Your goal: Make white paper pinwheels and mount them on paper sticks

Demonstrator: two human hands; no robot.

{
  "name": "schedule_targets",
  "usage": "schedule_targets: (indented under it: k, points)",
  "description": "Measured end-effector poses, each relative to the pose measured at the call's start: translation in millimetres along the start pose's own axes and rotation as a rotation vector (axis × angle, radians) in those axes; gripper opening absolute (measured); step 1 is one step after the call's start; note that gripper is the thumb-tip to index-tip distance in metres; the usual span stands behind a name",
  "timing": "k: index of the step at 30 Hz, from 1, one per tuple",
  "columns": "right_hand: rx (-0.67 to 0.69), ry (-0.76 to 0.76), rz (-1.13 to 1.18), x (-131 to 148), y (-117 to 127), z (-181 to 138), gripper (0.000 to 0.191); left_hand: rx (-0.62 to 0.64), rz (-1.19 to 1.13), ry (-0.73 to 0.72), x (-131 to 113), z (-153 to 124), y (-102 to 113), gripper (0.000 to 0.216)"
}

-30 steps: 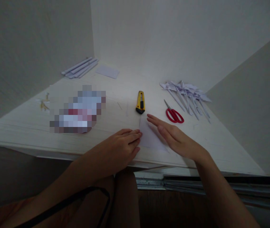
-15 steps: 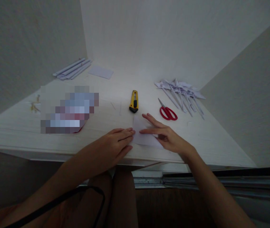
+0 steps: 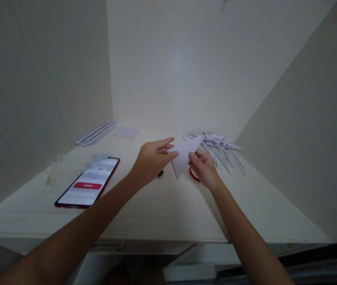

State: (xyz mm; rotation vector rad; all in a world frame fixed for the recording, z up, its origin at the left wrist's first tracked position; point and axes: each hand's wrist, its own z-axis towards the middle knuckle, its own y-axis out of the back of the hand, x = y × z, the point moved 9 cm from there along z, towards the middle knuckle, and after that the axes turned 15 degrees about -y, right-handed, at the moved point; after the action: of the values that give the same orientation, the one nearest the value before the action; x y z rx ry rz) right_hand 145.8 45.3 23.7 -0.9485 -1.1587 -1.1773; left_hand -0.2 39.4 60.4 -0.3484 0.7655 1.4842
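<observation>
A white sheet of paper folded into a triangle (image 3: 184, 155) is held up above the desk, one corner pointing down. My left hand (image 3: 154, 159) pinches its left edge between thumb and fingers. On the other side, my right hand (image 3: 204, 166) grips the paper with the thumb in front. Behind my left hand, a yellow utility knife (image 3: 160, 173) lies mostly covered. Only part of a red handle of the scissors (image 3: 194, 175) shows beside my right hand.
A phone (image 3: 89, 186) with a lit screen lies at the left. Rolled paper sticks (image 3: 96, 133) and a flat paper piece (image 3: 125, 132) are at the back left. Several paper pinwheel-like shapes on sticks (image 3: 223, 148) lie at the back right. Walls enclose the white desk (image 3: 156, 213).
Both hands have lifted the folded paper off the desk, where they were pressing it flat. The view has tilted upward, so the desk's things appear lower.
</observation>
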Motion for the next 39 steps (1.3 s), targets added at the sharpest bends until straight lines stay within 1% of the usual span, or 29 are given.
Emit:
schedule_targets:
  k: [2, 5, 9, 12, 16, 20, 25, 33, 39]
  points:
    - [-0.048, 0.028, 0.081, -1, 11, 7, 0.033, -0.045, -0.126, 0.098, 18, 6, -10, 0.052]
    - [-0.109, 0.031, 0.138, -10, 24, 8, 0.029, -0.105, -0.227, 0.189, 38, 3, -23, 0.041]
    - [-0.136, -0.002, 0.086, -17, 30, 4, 0.028, -0.152, -0.381, 0.251, 52, -7, -36, 0.026]
    - [-0.153, -0.006, 0.047, -14, 28, 1, 0.029, -0.198, -0.407, 0.288, 59, -12, -36, 0.02]
    - [-0.148, -0.032, 0.073, -15, 25, 0, 0.028, -0.253, -0.405, 0.305, 64, -14, -31, 0.015]
    - [-0.136, -0.039, 0.12, -18, 24, 0, 0.028, -0.269, -0.446, 0.314, 64, -16, -32, 0.015]
    - [-0.13, -0.04, 0.117, -18, 25, 0, 0.025, -0.273, -0.459, 0.325, 66, -17, -33, 0.015]
    - [-0.121, -0.047, 0.063, -20, 25, 0, 0.028, -0.249, -0.453, 0.313, 67, -17, -34, 0.015]
    - [-0.146, -0.045, 0.024, -16, 25, -2, 0.028, -0.241, -0.466, 0.313, 66, -17, -35, 0.014]
